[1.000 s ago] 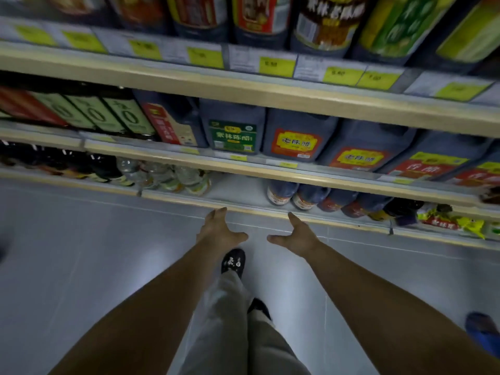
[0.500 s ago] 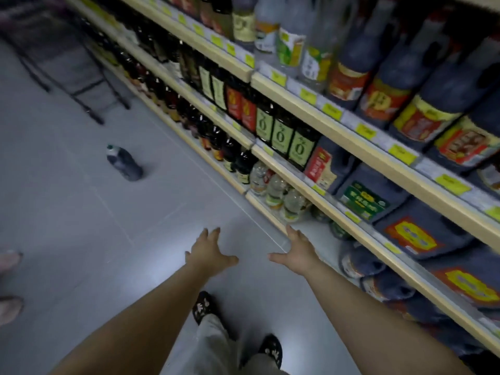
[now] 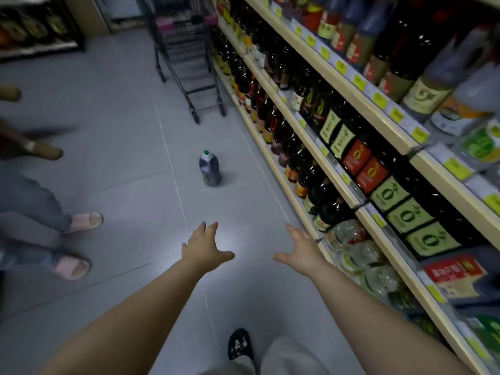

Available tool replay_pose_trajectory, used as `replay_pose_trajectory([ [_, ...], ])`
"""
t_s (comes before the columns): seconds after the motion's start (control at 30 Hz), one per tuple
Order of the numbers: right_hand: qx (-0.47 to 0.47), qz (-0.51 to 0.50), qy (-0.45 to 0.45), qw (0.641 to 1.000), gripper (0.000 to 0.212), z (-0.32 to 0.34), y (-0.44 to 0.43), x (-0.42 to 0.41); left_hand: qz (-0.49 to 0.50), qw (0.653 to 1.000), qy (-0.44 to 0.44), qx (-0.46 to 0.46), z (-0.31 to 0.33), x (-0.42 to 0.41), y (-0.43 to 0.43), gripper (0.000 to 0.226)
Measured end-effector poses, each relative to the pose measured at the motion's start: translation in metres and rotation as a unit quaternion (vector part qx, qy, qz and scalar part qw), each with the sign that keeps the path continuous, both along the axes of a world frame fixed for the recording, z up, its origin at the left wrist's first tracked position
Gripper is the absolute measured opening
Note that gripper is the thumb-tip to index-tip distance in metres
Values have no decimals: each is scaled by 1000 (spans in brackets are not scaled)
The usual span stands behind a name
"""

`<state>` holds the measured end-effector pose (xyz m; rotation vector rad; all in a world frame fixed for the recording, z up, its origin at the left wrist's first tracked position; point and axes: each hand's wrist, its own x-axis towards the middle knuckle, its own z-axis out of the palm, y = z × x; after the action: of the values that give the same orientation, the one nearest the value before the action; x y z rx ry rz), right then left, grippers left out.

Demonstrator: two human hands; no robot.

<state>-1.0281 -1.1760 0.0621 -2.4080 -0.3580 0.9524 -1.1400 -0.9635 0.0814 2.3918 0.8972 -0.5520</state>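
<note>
Nearest: own shoe (image 3: 240, 345) on the floor (image 3: 130, 163). Both arms are stretched forward.

Left hand (image 3: 204, 247): grip wide, fingers straight and spread, thumb out, nothing in it.
Right hand (image 3: 303, 255): the same, spread and empty, palm down. It is just beside the edge of the bottom shelf (image 3: 284, 182), where clear bottles (image 3: 349, 236) stand. Neither hand touches anything.

Ahead: dark bottle (image 3: 209, 169) with a green cap, upright on the floor and alone in the aisle. It is well apart from both hands, and near the shelf foot without touching it. Judged target: pick it up, probably to reshelve.

Left side: a bystander's feet in pink slippers (image 3: 81, 221), near the walking line. Far end: cart (image 3: 186, 50) against the shelf.

Risks, as judged:
- The bottle is tall and stands on smooth tile. A hurried one-handed swipe at the cap could tip it and send it rolling.
- The right arm runs close to the shelf. A swing outward could knock the clear bottles off.
- The light is dim and the view blurred, so the reach to the bottle is easy to misjudge. Bending late could mean kicking it.
- The bystander could step into the path.
</note>
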Motion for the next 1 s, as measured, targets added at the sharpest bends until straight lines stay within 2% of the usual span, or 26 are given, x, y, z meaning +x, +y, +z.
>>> replay_pose_trajectory([
  [0.4,-45,74,-10,996,92,-21,155,143,27,999,25,-9,-31,121,138,97],
  [0.7,-84,140,-25,986,88,-37,263,259,6,998,67,21,-46,218,246,93],
  [1.0,-70,95,23,993,85,-82,361,313,-45,992,116,-14,-92,288,342,93],
])
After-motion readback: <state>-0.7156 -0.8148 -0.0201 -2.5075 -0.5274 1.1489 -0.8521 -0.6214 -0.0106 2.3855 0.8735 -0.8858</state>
